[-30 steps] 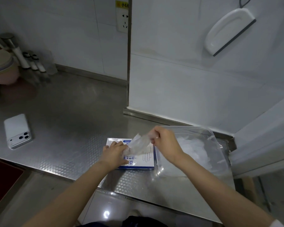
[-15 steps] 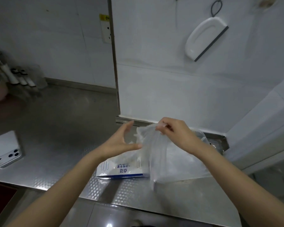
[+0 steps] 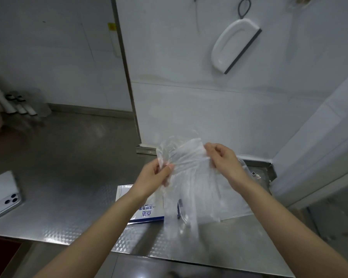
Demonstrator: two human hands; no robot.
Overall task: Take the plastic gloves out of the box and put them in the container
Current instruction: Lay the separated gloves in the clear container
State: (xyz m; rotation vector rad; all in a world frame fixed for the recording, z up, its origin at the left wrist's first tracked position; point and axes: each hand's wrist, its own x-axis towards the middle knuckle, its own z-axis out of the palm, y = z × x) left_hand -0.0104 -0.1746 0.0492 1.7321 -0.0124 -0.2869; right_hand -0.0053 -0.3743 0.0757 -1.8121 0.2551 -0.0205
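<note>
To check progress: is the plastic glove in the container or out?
Out: left hand and right hand hold the plastic glove up by its top, above the container.

A stainless steel counter [image 3: 72, 157] with an embossed diamond pattern runs from the left to a raised rim at the far right corner. A white smartphone [image 3: 4, 194] lies camera side up at its near left. A blue-and-white glove box [image 3: 147, 214] lies flat near the front edge, at the middle. Just to its right sits a clear plastic container [image 3: 237, 203], only partly visible. Several bottles [image 3: 18, 105] stand at the far left by the wall.
</note>
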